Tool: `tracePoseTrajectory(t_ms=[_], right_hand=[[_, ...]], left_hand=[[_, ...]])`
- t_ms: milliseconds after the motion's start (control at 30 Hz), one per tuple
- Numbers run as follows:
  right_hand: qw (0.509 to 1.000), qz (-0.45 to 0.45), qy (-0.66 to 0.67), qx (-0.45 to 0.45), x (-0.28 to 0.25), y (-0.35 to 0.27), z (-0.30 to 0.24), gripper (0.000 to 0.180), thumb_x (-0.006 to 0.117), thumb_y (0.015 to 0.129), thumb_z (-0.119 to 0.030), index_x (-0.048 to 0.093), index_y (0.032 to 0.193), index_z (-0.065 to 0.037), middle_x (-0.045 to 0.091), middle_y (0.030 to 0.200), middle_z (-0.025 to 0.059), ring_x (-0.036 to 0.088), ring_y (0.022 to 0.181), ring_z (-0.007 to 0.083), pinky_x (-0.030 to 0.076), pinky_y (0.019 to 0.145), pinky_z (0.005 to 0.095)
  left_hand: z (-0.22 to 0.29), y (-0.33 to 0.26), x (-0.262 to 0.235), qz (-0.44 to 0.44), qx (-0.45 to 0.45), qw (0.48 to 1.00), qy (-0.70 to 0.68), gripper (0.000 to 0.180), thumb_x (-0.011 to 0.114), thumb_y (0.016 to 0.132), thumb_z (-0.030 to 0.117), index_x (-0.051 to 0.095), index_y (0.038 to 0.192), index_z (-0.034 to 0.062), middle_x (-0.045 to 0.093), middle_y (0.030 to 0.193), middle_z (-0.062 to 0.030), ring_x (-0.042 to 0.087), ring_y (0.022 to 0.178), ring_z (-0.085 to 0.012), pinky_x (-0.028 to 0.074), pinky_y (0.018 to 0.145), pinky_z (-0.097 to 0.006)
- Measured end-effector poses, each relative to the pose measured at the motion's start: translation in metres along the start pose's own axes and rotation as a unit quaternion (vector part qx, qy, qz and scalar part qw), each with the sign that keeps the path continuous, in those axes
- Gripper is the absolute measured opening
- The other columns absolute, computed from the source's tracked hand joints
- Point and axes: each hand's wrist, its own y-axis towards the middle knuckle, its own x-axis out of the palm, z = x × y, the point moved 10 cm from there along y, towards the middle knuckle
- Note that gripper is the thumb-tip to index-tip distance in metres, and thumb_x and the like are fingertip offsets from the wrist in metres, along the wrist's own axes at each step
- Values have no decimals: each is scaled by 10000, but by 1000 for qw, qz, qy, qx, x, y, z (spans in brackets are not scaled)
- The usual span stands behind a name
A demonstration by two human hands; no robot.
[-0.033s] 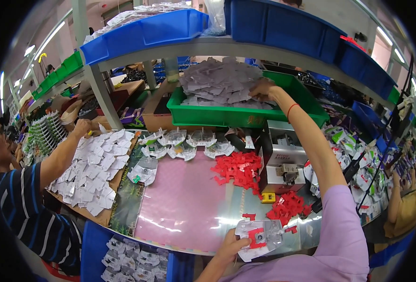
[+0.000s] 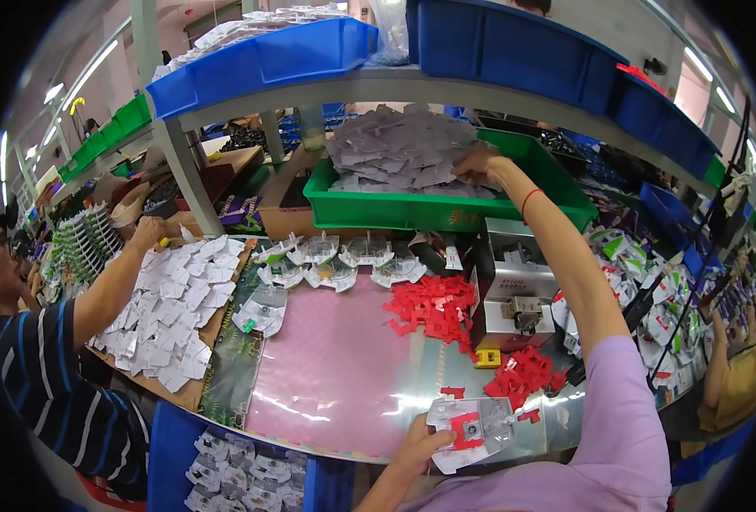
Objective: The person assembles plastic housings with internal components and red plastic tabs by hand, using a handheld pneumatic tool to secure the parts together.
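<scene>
Near the lower edge, my left hand [image 2: 419,447] grips a clear and white plastic housing [image 2: 490,424] by its left side. A red plastic piece [image 2: 467,431] with a small dark part at its middle sits in the housing. My right hand [image 2: 478,162] is stretched far forward over a green bin [image 2: 378,209]. Its fingers are curled on the edge of a heap of flat pale plastic pieces [image 2: 403,145], closed on one of them as far as I can see. The fingertips are partly hidden among the pieces.
A metal machine [image 2: 519,294] stands under my right forearm, beside red piece piles [image 2: 433,311] and a yellow block [image 2: 487,358]. Finished-looking clear housings [image 2: 331,273] line the pink mat [image 2: 335,367]. A co-worker's arm [image 2: 109,290] reaches past white pieces [image 2: 173,307] at left. Blue bins [image 2: 514,51] stand overhead.
</scene>
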Motion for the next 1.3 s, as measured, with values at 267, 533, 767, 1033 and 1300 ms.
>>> tracePoseTrajectory(t_ms=[267, 533, 767, 1033, 1300], right_hand=[[989, 11, 145, 19, 0, -22, 5, 73, 620, 725, -58, 555, 696, -39, 539, 599, 36, 499, 504, 104, 422, 416, 207], [986, 106, 57, -116, -26, -93, -30, 249, 649, 691, -139, 595, 894, -6, 544, 694, 12, 515, 606, 75, 456, 488, 198], [970, 41, 89, -223, -24, -182, -47, 136, 594, 756, -126, 582, 845, -24, 548, 756, 10, 507, 657, 73, 425, 529, 199], [953, 10, 112, -281, 8, -289, -34, 76, 551, 752, -59, 530, 796, 0, 562, 739, 59, 547, 666, 107, 473, 518, 234], [930, -10, 143, -337, 33, -352, -8, 76, 572, 735, 19, 576, 810, 31, 605, 825, 79, 586, 731, 128, 477, 643, 234]], left_hand=[[5, 2, 3, -6, 15, 1000, 21, 365, 573, 682, 29, 512, 1035, -43, 593, 929, -100, 588, 788, -154, 482, 708, -296], [6, 4, 2, -7, 4, 999, 39, 389, 574, 671, 36, 503, 1045, -46, 587, 932, -92, 578, 800, -145, 475, 715, -285], [12, 10, 7, -3, -2, 999, 44, 391, 543, 648, 8, 504, 1032, -51, 586, 923, -93, 584, 790, -154, 481, 713, -290], [26, -6, 21, 2, -4, 999, 40, 395, 534, 656, 17, 508, 1045, -50, 583, 935, -98, 584, 815, -157, 481, 730, -291], [32, -22, 44, -29, -7, 998, 64, 397, 538, 667, 45, 508, 1053, -45, 585, 950, -109, 588, 815, -162, 479, 725, -286]])
